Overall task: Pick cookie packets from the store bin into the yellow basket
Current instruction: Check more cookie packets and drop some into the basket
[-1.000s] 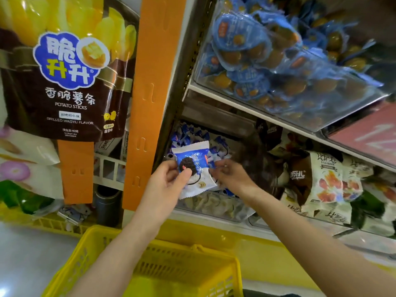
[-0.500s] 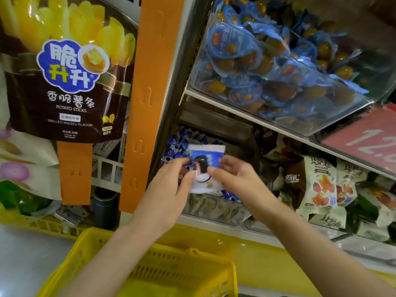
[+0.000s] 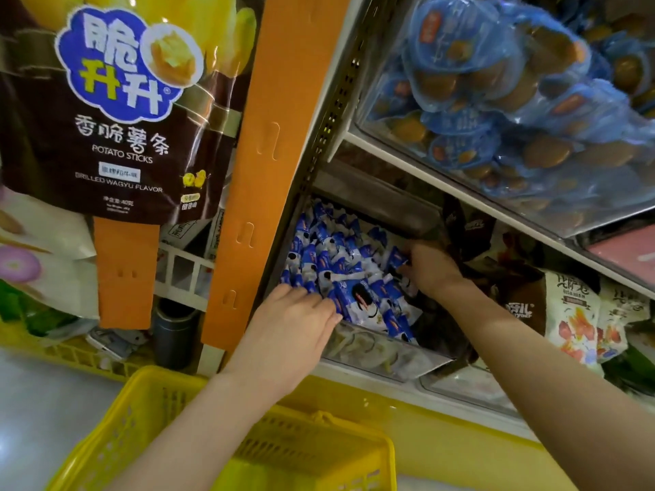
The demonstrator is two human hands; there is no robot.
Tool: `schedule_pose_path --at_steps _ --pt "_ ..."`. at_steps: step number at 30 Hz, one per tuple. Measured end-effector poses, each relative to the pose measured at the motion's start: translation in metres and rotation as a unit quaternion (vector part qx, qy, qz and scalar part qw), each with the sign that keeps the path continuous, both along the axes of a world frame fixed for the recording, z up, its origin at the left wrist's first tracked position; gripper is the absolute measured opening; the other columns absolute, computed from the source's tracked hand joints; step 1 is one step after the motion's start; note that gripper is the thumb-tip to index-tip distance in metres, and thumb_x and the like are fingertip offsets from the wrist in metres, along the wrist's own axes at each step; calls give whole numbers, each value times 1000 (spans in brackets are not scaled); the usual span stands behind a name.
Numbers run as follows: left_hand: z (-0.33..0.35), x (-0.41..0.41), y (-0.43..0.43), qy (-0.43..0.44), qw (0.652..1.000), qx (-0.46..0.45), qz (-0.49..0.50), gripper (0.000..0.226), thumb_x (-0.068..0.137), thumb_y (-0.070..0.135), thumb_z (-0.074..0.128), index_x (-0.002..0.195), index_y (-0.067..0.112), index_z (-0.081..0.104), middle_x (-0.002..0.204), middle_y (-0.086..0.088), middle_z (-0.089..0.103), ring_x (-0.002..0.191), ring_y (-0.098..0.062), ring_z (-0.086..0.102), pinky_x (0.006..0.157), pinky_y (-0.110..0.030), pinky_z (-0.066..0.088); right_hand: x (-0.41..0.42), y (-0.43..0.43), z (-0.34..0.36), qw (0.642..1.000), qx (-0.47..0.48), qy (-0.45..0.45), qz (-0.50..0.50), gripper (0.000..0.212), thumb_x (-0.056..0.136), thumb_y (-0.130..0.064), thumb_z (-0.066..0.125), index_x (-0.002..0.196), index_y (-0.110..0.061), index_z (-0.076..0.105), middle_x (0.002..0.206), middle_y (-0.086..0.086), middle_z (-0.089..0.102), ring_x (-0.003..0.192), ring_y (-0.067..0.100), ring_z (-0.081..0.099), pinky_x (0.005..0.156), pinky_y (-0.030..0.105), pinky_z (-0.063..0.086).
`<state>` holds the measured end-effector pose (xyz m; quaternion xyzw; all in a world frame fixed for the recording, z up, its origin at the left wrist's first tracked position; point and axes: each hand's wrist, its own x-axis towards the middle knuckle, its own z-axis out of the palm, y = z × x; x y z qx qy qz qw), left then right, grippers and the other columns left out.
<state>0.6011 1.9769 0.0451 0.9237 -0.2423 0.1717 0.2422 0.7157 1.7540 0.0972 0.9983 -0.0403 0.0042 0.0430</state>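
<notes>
The clear store bin point(image 3: 375, 354) on the lower shelf is piled with blue-and-white cookie packets point(image 3: 319, 256). My left hand point(image 3: 290, 327) reaches in at the bin's front left, with its fingers curled over the left edge of a larger cookie packet point(image 3: 365, 301) that lies on the pile; the thumb is hidden. Deeper in at the right, the fingertips of my right hand point(image 3: 430, 267) pinch a small blue cookie packet point(image 3: 396, 257). The yellow basket point(image 3: 141, 395) sits below my left forearm, and what shows of its inside holds no packets.
An orange shelf post point(image 3: 262, 164) stands left of the bin, with a hanging potato-sticks bag point(image 3: 117, 111) beside it. The shelf above carries a clear bin of blue-wrapped snacks point(image 3: 503, 111). Other snack bags point(image 3: 570, 313) fill the bin to the right.
Both hands held one cookie packet up in front of the bin. They have since gone down into it: the packet lies on the pile and my right hand has moved deeper right.
</notes>
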Motion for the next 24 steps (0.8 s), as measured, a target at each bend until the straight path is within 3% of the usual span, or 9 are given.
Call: schedule_pose_path --at_steps 2,4,7,12,15,17,20,21,24 --pt "-1 1 0 -3 1000 -1 0 36 92 32 35 86 20 69 77 5 69 70 -11 62 76 -32 49 7 1 -6 999 32 13 -6 29 86 -16 64 112 -5 61 113 14 62 101 27 60 86 37 51" --pt "-1 2 -1 -8 1000 -2 -3 36 92 32 36 85 20 69 76 6 69 69 -10 62 74 -32 49 11 4 -13 992 122 -25 -19 33 86 -17 64 116 -4 59 116 15 61 105 28 58 89 36 48" --pt "-1 2 -1 -13 1000 2 -4 36 92 32 37 85 20 70 75 5 70 68 -10 63 73 -32 50 16 10 -21 970 225 -85 -41 30 86 -16 65 111 -1 60 109 18 63 97 28 59 81 33 47" --pt "-1 2 0 -8 1000 -8 -11 41 93 32 31 86 20 69 76 6 69 70 -10 62 75 -31 49 19 10 -29 954 274 38 -119 21 92 -17 55 105 -2 61 93 11 57 86 22 56 84 34 45" --pt "-1 2 1 -11 1000 -6 -19 45 94 32 26 89 20 69 78 6 69 72 -11 63 75 -32 50 16 11 -28 932 334 36 -139 21 97 -21 45 83 -11 56 73 4 51 64 13 49 68 32 44" --pt "-1 1 1 -10 1000 -3 -20 40 93 31 31 89 19 69 79 5 69 72 -11 63 75 -32 51 12 14 -28 943 315 20 -103 25 99 -22 41 79 -14 54 71 3 51 62 12 48 65 30 42" --pt "-1 0 1 -10 1000 -1 -17 36 93 28 34 89 19 68 79 6 69 73 -11 63 75 -32 50 -5 26 -27 961 269 -61 4 25 98 -24 41 110 -9 58 93 3 59 83 14 56 76 27 43" --pt "-2 -1 1 -11 1000 -3 -16 35 93 28 34 89 19 68 80 6 69 73 -11 63 75 -31 49 -13 31 -26 956 280 -81 37 25 98 -26 43 112 -11 58 93 -2 59 82 10 57 75 24 44" --pt "-1 -5 -1 -12 1000 -8 -9 39 95 27 29 90 19 67 81 6 68 74 -11 62 75 -31 49 -35 40 -22 948 309 -9 83 30 93 -39 48 107 -15 60 83 -15 57 75 -2 54 72 17 43"
